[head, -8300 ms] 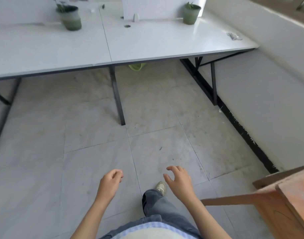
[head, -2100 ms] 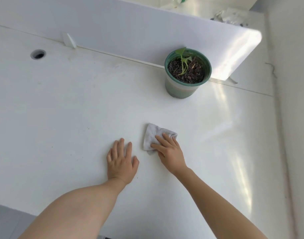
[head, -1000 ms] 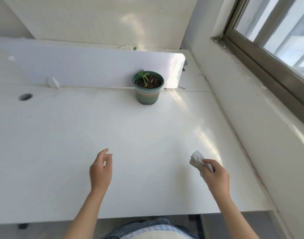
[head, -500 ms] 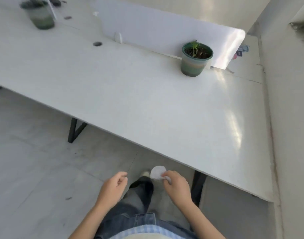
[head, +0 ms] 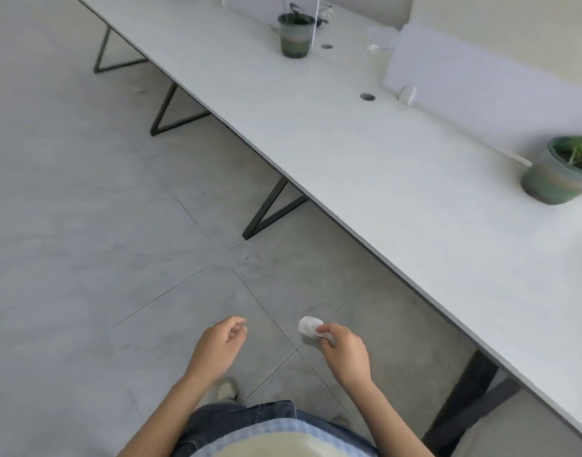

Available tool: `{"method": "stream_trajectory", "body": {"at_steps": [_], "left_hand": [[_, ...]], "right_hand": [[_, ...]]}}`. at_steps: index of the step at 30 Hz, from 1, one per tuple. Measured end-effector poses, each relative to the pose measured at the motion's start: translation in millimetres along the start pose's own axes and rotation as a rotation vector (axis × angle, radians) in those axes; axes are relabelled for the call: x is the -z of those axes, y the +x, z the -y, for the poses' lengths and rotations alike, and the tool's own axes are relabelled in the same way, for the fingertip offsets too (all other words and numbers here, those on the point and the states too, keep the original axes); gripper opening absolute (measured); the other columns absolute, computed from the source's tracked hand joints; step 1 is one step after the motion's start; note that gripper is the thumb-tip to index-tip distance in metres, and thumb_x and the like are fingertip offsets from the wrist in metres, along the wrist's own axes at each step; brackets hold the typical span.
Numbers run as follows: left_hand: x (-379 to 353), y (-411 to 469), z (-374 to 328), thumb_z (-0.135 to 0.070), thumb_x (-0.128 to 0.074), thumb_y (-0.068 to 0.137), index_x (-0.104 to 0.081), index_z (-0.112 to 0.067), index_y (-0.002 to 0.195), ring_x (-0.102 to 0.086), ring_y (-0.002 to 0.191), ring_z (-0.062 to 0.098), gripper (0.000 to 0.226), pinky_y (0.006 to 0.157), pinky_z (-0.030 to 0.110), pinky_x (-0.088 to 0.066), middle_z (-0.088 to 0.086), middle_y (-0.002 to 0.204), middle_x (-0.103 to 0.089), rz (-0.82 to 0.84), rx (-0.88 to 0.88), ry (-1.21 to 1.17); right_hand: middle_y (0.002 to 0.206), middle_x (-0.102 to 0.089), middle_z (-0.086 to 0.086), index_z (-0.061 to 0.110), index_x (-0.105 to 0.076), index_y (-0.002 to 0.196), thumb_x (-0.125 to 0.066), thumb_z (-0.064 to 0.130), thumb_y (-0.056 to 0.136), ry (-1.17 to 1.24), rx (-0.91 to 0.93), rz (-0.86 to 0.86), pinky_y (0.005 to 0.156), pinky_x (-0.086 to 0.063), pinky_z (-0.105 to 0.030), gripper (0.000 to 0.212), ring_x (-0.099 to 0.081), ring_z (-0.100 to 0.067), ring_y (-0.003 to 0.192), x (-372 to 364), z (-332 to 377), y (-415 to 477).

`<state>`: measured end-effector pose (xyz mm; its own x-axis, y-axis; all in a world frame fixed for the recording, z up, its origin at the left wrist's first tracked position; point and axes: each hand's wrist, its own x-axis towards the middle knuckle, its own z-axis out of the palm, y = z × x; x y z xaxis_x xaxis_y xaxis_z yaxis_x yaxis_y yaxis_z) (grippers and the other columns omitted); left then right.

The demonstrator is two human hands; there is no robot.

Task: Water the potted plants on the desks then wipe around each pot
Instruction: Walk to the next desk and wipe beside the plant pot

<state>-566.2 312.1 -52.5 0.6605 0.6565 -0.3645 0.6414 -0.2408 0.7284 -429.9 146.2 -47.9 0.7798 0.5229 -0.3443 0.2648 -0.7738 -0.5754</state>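
- The left grip [head: 218, 346] is hanging low in the frame, left of centre, with its fingers loosely curled and holding nothing.
- The right grip [head: 345, 352] is hanging just right of it, pinching a small balled white cloth [head: 309, 326] that is poking out toward the upper left, above the floor [head: 118, 225].
- The counter [head: 382, 166] is running diagonally from lower right to top centre, and both grips are hanging clear of it.
- The near pot [head: 553, 174] is standing at the right edge of the frame, up and right of the cloth.
- The far pot [head: 294, 36] is standing at top centre, well apart from the cloth and almost straight up-frame from it.
- Wiping is likely coming next. The cloth-holding right grip is the one nearer the counter, so it suits either pot.
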Motion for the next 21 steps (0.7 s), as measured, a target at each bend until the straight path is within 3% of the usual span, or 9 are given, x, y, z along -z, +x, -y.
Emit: {"method": "stream_trajectory", "body": {"at_steps": [6, 9, 14, 21], "left_hand": [[133.5, 14.5, 82.1, -0.012, -0.048, 0.093, -0.062, -0.008, 0.107, -0.059, 0.1, 0.026, 0.02, 0.083, 0.029, -0.039, 0.01, 0.104, -0.065, -0.418, 0.184, -0.246], [146.3, 4.0, 113.3, -0.013, -0.047, 0.093, -0.061, -0.014, 0.103, -0.059, 0.102, 0.026, 0.017, 0.083, 0.028, -0.039, 0.008, 0.103, -0.064, -0.39, 0.287, -0.266], [159.3, 20.0, 129.7, -0.015, -0.048, 0.094, -0.062, -0.008, 0.111, -0.056, 0.097, 0.016, 0.024, 0.083, 0.022, -0.036, 0.002, 0.102, -0.062, -0.287, 0.304, -0.246], [197.6, 69.4, 144.0, -0.018, -0.045, 0.095, -0.06, -0.017, 0.1, -0.059, 0.095, 0.021, 0.016, 0.076, 0.024, -0.039, 0.005, 0.098, -0.064, -0.351, 0.388, -0.277]], "right_hand": [[0.118, -0.063, -0.008, 0.015, -0.062, 0.111, -0.047, 0.01, 0.087, -0.052, 0.244, 0.084, 0.076, -0.047, -0.035, 0.028, -0.06, -0.029, 0.1, -77.6, 132.9, 32.5], [0.115, -0.063, -0.009, 0.014, -0.063, 0.108, -0.047, 0.009, 0.087, -0.101, 0.287, 0.15, 0.074, -0.047, -0.035, 0.027, -0.06, -0.03, 0.098, -101.9, 161.9, 30.3], [0.113, -0.065, -0.009, 0.012, -0.065, 0.106, -0.049, 0.009, 0.086, -0.15, 0.334, 0.183, 0.074, -0.047, -0.033, 0.026, -0.061, -0.03, 0.097, -121.9, 200.8, 52.8], [0.114, -0.064, -0.011, 0.009, -0.064, 0.107, -0.047, 0.007, 0.087, -0.163, 0.401, 0.263, 0.076, -0.046, -0.029, 0.027, -0.06, -0.029, 0.099, -144.0, 256.5, 116.5]]}}
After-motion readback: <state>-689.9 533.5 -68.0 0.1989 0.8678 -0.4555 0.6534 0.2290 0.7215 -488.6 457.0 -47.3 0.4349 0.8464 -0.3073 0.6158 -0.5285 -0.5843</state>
